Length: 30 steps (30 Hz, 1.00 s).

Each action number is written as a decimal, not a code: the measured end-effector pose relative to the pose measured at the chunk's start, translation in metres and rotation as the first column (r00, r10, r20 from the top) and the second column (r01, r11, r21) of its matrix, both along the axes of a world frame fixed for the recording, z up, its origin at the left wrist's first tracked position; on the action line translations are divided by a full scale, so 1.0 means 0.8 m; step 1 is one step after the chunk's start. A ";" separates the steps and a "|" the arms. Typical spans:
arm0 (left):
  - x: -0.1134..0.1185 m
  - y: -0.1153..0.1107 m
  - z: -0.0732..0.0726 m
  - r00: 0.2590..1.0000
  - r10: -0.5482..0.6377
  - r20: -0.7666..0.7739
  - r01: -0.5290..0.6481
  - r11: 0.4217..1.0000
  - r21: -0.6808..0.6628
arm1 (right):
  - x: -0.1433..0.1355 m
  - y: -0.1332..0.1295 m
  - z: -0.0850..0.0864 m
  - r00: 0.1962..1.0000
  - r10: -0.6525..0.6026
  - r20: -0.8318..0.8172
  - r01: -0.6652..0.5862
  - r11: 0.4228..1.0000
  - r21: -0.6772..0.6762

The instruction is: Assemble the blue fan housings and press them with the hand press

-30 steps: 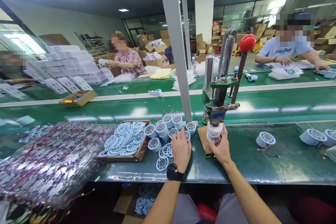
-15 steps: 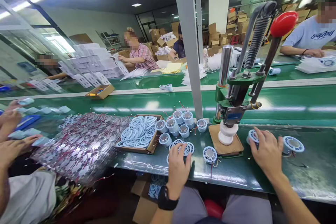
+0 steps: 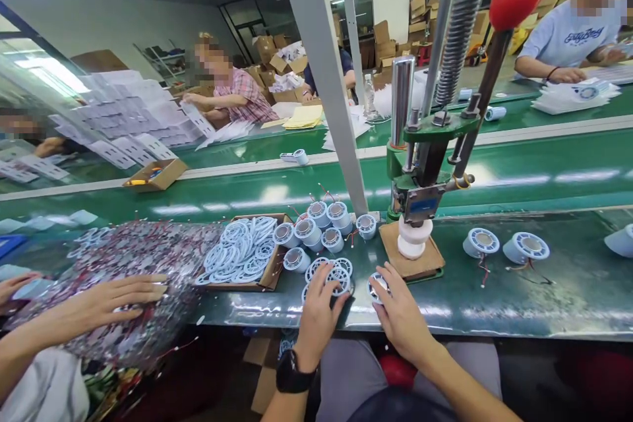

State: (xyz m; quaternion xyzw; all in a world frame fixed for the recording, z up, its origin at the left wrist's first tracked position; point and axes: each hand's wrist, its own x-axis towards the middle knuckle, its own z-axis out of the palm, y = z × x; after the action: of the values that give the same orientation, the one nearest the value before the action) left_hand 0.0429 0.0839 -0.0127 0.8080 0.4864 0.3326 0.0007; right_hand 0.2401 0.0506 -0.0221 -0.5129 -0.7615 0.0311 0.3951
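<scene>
While the right hand (image 3: 406, 318) bends over a round blue part (image 3: 372, 288) on the near side of the green table (image 3: 494, 311), the left hand (image 3: 315, 320) touches flat rings (image 3: 347, 286). I cannot tell if either grips. Overlapping rings could lift together.

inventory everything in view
press: one, green and silver, right of centre
round parts: about eleven, blue, centre to right
tray: one, brown, left of centre
rings: many, blue, in and beside tray
wired parts: many, silver and red, left
bench: one, green, front
post: one, grey, centre
packaging: many pieces, white, back left
boxes: many, brown, back
workers: at least five, mixed clothes, back and left
left hand: one, bare, over rings
right hand: one, bare, at round part
</scene>
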 end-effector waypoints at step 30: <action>0.100 -0.054 0.020 0.958 0.014 0.286 0.066 0.961 -0.270 | 0.015 -0.035 -0.045 0.944 -0.100 -0.315 0.094 0.995 -0.035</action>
State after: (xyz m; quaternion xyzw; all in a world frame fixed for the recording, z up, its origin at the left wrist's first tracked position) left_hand 0.1228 0.0406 0.0033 0.7498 0.5120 0.3745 0.1881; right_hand 0.2523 0.0224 -0.0580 -0.5420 -0.6620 0.1006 0.5079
